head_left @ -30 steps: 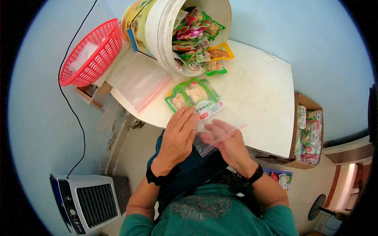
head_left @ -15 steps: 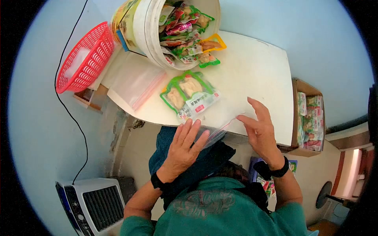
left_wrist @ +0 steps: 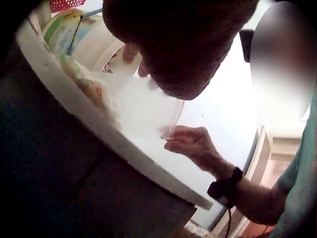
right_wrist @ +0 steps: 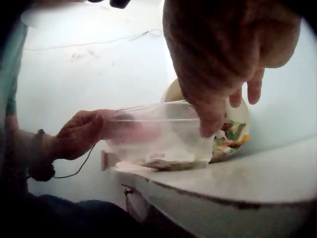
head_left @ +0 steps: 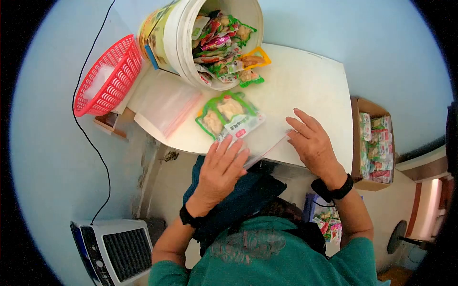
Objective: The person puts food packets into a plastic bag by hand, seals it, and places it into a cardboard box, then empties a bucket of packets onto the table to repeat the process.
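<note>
On the left we had a red perforated plastic basket beside a white round bucket, tipped on its side with colourful food packets in its mouth. Near it, a stack of clear plastic bags lay on the white table. Two green-edged food packets lay at the far end of a clear red-lined bag, just beyond our left hand. That hand was open, its fingers nearly straight and slightly apart against the bag; we could not tell whether its thumb gripped the plastic. Our right hand pinched the bag's mouth between thumb and forefinger, other fingers extended. Rightmost, an open brown cardboard box held more packets.
</note>
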### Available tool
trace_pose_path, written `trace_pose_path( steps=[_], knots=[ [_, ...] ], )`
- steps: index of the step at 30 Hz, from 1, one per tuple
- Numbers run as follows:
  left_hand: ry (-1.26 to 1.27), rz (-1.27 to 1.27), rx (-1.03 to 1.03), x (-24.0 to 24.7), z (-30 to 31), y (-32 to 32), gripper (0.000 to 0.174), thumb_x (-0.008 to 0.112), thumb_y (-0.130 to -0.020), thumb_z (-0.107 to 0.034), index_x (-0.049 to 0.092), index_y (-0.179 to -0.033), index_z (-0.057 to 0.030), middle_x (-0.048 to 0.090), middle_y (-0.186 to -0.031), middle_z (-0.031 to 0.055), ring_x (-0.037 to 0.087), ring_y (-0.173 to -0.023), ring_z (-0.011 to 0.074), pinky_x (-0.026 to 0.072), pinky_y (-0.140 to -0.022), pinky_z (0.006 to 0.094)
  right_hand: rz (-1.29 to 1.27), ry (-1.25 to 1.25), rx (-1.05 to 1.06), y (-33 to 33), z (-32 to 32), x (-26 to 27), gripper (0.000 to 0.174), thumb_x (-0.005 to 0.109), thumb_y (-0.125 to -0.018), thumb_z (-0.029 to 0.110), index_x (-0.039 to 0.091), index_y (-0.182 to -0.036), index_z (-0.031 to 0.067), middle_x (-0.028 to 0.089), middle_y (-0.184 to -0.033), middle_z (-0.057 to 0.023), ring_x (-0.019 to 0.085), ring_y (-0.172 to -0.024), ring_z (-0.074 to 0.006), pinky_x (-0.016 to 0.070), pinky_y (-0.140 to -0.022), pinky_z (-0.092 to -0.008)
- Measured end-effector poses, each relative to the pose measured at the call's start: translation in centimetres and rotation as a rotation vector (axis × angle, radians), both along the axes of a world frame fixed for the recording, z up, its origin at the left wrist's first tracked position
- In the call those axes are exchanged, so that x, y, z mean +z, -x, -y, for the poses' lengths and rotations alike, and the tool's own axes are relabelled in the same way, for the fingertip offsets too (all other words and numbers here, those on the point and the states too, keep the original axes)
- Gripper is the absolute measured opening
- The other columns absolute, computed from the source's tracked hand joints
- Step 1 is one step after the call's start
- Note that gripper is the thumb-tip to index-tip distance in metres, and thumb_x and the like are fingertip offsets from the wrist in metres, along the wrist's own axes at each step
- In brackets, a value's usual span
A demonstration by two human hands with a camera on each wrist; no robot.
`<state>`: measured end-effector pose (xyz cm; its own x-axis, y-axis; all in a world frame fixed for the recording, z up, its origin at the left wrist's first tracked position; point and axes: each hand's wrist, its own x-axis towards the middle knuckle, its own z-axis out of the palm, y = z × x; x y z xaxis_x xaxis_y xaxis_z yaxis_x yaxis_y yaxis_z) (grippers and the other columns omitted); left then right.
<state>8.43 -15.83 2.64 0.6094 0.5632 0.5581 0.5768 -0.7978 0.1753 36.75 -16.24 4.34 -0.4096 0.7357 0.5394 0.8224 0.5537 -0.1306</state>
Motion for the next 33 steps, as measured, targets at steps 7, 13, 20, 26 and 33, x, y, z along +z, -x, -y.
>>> trace_pose_path(
  steps=[7,13,20,26,33],
  knots=[
    [0.064,0.240,-0.056,9.6,-5.0,0.4,0.024,0.059,-0.094,-0.010,0.067,-0.115,-0.0014,0.067,-0.120,0.0166,0.057,-0.122,0.0370,0.0438,-0.104,0.0421,-0.479,-0.030,0.140,-0.9,-4.9,5.7,0.017,0.078,-0.075,0.002,0.070,-0.091,0.0015,0.070,-0.103,-0.0132,0.069,-0.097,-0.0293,0.0566,-0.082,-0.0328],
    [0.475,0.547,-0.090,14.4,-7.9,-0.1,0.035,0.045,-0.105,-0.022,0.067,-0.114,0.0038,0.069,-0.117,0.0120,0.059,-0.116,0.0205,0.0416,-0.105,0.0346,-0.657,0.052,0.204,-1.2,-6.2,12.6,0.008,0.075,-0.080,0.001,0.071,-0.088,0.0002,0.071,-0.085,-0.0085,0.068,-0.076,-0.0167,0.0550,-0.069,-0.0260],
    [0.877,0.813,-0.151,14.2,-8.4,-1.4,0.038,0.047,-0.105,-0.030,0.067,-0.110,0.0027,0.070,-0.107,0.0090,0.063,-0.099,0.0147,0.0477,-0.093,0.0295,-1.058,0.393,0.351,-2.8,-5.8,14.7,0.024,0.070,-0.084,-0.004,0.067,-0.107,-0.0001,0.068,-0.083,-0.0038,0.068,-0.075,-0.0100,0.0560,-0.068,-0.0217],
    [0.934,0.834,-0.155,14.2,-7.8,-2.5,0.037,0.051,-0.104,-0.031,0.070,-0.107,0.0013,0.070,-0.101,0.0034,0.060,-0.090,0.0080,0.0471,-0.086,0.0247,-1.097,0.435,0.350,-3.6,-6.3,14.7,0.020,0.064,-0.087,-0.004,0.067,-0.107,-0.0003,0.069,-0.082,-0.0046,0.071,-0.074,-0.0131,0.0590,-0.067,-0.0252],
    [0.710,0.708,0.000,13.5,-8.9,-2.6,0.025,0.057,-0.102,-0.019,0.070,-0.109,0.0014,0.066,-0.092,-0.0015,0.055,-0.085,0.0057,0.0461,-0.077,0.0226,-1.091,0.428,0.359,-3.6,-8.7,14.0,0.021,0.064,-0.087,-0.005,0.067,-0.108,-0.0012,0.069,-0.080,-0.0048,0.070,-0.074,-0.0113,0.0582,-0.067,-0.0249]
  ],
)
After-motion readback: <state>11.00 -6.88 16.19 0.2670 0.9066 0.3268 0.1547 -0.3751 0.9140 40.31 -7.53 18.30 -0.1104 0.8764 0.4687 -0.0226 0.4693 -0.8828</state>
